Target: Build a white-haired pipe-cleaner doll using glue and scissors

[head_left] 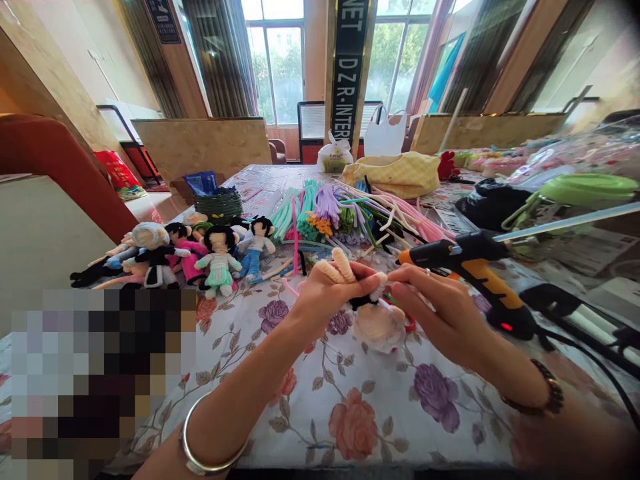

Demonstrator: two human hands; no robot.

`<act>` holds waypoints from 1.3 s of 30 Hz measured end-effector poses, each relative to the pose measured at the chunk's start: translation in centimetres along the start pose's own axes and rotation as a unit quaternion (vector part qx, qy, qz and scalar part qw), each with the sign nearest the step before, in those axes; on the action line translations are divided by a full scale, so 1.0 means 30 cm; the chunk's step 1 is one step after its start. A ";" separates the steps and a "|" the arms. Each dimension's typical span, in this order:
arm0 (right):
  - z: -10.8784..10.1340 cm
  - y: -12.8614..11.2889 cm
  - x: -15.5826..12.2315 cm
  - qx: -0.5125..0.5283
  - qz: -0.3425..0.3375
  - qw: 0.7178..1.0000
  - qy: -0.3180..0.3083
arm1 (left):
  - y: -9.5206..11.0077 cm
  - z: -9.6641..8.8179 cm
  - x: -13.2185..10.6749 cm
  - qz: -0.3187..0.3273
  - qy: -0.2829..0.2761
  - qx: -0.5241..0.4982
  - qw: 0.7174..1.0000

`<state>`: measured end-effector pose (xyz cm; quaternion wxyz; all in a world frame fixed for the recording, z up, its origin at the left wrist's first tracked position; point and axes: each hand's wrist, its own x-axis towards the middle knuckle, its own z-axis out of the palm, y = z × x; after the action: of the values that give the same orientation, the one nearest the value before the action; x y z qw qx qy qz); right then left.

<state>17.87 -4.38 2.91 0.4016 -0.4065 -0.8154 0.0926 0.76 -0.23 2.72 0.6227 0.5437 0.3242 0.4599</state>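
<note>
My left hand (327, 297) is closed around the body of a fuzzy chenille doll (380, 327), which hangs head down over the flowered tablecloth. Cream legs stick up past my fingers, a bit of black clothing shows below them, and the pale round head is nearest me. The fingertips of my right hand (440, 303) pinch together at a small whitish part on the doll's side; exactly what they grip is partly hidden. Behind the head peeks a red loop (410, 323), perhaps a scissors handle. An orange and black glue gun (475, 263) with a lit red switch stands beside my right hand.
Several finished dolls (217, 260) lie at the left, near stacked dark green trays (217, 207). Bundles of coloured chenille stems (325, 210) spread across the middle. Behind are a yellow checked bag (400, 172) and plastic bags (335, 157). The glue gun's cable (590, 353) runs right.
</note>
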 end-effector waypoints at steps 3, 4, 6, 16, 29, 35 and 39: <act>-0.003 -0.010 0.003 0.130 0.094 0.987 0.013 | 0.015 0.017 -0.009 0.082 0.013 0.050 0.995; -0.005 -0.010 0.005 0.185 0.123 0.975 0.016 | 0.019 0.022 -0.015 0.120 0.020 0.079 0.989; -0.008 -0.007 0.010 0.278 0.174 0.945 0.001 | 0.024 0.029 -0.027 0.202 0.030 0.131 0.970; -0.001 0.020 0.020 0.385 0.250 0.881 -0.116 | -0.026 -0.041 -0.039 0.425 -0.072 0.318 0.844; -0.010 0.048 0.025 0.098 0.189 0.972 0.103 | -0.024 -0.020 0.024 0.288 0.076 0.169 0.940; 0.009 0.058 0.014 -0.102 0.083 0.976 0.174 | -0.018 -0.025 0.034 -0.047 -0.063 -0.165 0.983; 0.016 0.058 0.013 -0.162 0.044 0.969 0.179 | -0.001 -0.010 0.018 -0.070 -0.119 -0.183 0.973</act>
<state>18.41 -2.87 1.98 0.4654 -0.5112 -0.7159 -0.0976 0.69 0.37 2.68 0.7764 0.4472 0.1957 0.3987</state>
